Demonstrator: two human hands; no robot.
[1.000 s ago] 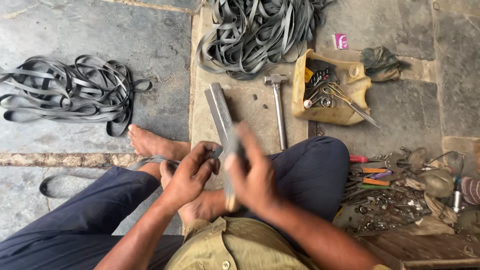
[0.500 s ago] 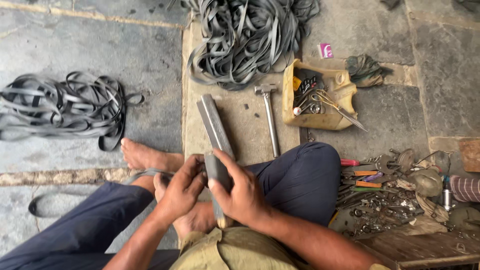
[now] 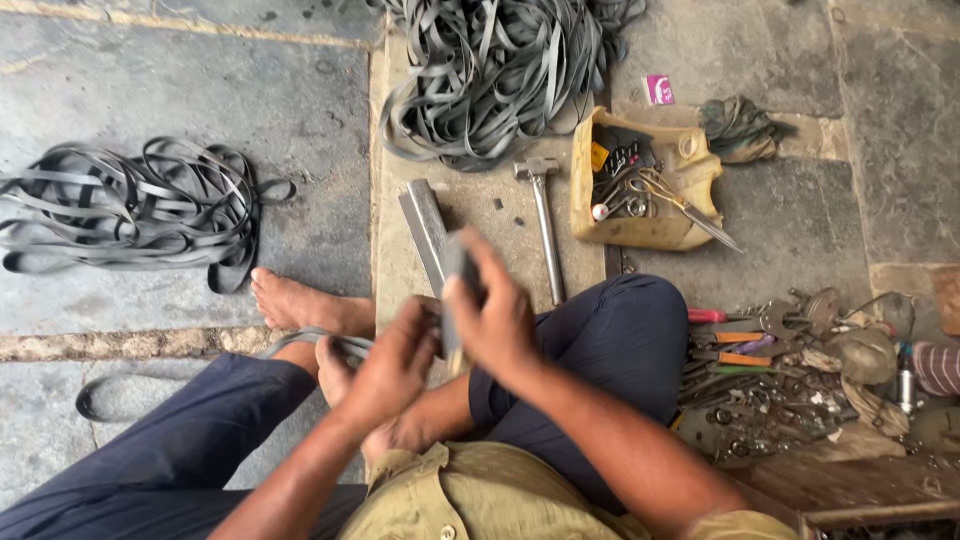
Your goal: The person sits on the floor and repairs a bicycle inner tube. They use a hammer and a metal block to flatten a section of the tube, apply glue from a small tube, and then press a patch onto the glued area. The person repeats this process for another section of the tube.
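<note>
Stone floor [image 3: 180,80] lies under you as you sit cross-legged; your right hand [image 3: 490,310] is closed around a dark flat strip [image 3: 458,275] held upright over your lap; your left hand [image 3: 395,360] curls against its lower end, gripping it too; just beyond lie a metal bar [image 3: 425,225], a hammer [image 3: 545,225] and a yellow tub [image 3: 640,235] of tools; rubber bands [image 3: 130,210] are heaped at your left.
</note>
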